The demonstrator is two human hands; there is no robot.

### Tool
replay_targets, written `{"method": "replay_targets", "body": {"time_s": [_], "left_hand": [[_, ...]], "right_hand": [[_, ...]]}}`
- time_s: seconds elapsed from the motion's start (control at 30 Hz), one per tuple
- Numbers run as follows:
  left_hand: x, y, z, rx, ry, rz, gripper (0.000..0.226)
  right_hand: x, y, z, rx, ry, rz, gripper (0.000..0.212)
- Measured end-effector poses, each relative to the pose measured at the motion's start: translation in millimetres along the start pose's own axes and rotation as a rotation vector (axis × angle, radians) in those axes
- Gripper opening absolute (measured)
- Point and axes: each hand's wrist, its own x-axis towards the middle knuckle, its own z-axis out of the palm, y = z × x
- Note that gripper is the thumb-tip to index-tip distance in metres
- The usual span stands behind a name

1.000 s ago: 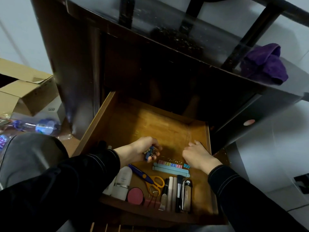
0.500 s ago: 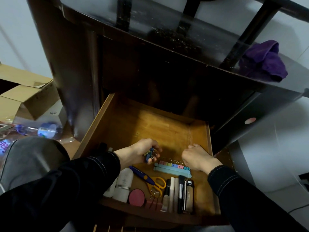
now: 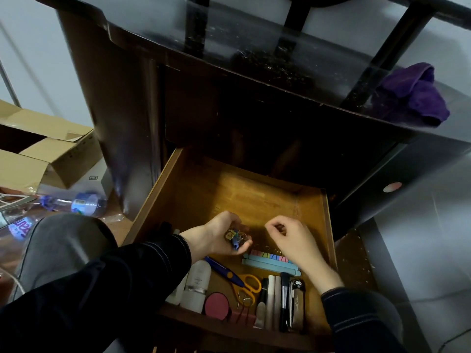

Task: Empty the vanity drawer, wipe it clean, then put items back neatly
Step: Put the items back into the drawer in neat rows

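The drawer [image 3: 153,200] is seen pulled out of the dark vanity [image 3: 122,123], with its far half showing bare wood and its near half filled with small items. A bunch of small coloured clips [image 3: 235,238] is held in the left hand [image 3: 214,238], whose fingers are curled round them above the middle of the drawer. The right hand [image 3: 295,240] is held just beside it, apart from it, with fingers curled and thumb brought close to the forefinger; whether anything is pinched there cannot be told. Under the right hand a row of coloured clips [image 3: 270,256] is lined up against pale blue sticks [image 3: 267,265] laid crosswise. Nearer the front, scissors [image 3: 238,277] with blue blades and yellow handles are laid at a slant, a white bottle [image 3: 197,284] is set at the left, and a round pink compact [image 3: 216,305] is placed against the front wall. To the right of these, a brush [image 3: 284,299] and a few slim tubes are laid side by side next to a dark case [image 3: 297,307]. A purple cloth [image 3: 413,95] is left crumpled on the vanity top at the right. On the floor at the left, an open cardboard box [image 3: 46,154] and a plastic bottle [image 3: 84,203] can be seen, with a grey-clad knee [image 3: 63,250] in front of them.
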Motion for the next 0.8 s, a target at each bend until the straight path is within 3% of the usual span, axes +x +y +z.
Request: {"method": "replay_targets", "body": {"time_s": [0.07, 0.17, 0.33, 0.47, 0.57, 0.67, 0.8], "left_hand": [[-2.2, -0.2, 1.2, -0.081, -0.001, -0.022, 0.015], [-1.9, 0.2, 1.3, -0.107, 0.002, -0.007, 0.013], [-6.1, 3.3, 3.3, 0.132, -0.012, 0.038, 0.034], [-14.8, 2.8, 7.1, 0.001, -0.142, -0.017, 0.039], [-15.5, 3.3, 4.2, -0.022, -0.170, 0.001, 0.036], [-16.5, 5.0, 4.4, 0.058, -0.056, 0.058, 0.022], [-8.0, 6.6, -1.6, 0.222, -0.112, 0.146, 0.016]], "right_hand": [[-3.0, -11.2, 13.2, 0.253, -0.017, 0.006, 0.010], [-4.0, -20.0, 23.2, 0.424, -0.148, -0.033, 0.010], [-6.0, -17.1, 28.2, 0.431, -0.188, -0.005, 0.018], [-6.0, -13.5, 25.0, 0.494, -0.145, 0.020, 0.017], [-4.9, -13.6, 22.2, 0.576, -0.152, 0.044, 0.018], [-4.9, -14.9, 20.3, 0.640, -0.159, 0.046, 0.018], [-3.7, -15.6, 17.3, 0.701, -0.130, 0.069, 0.016]]}}
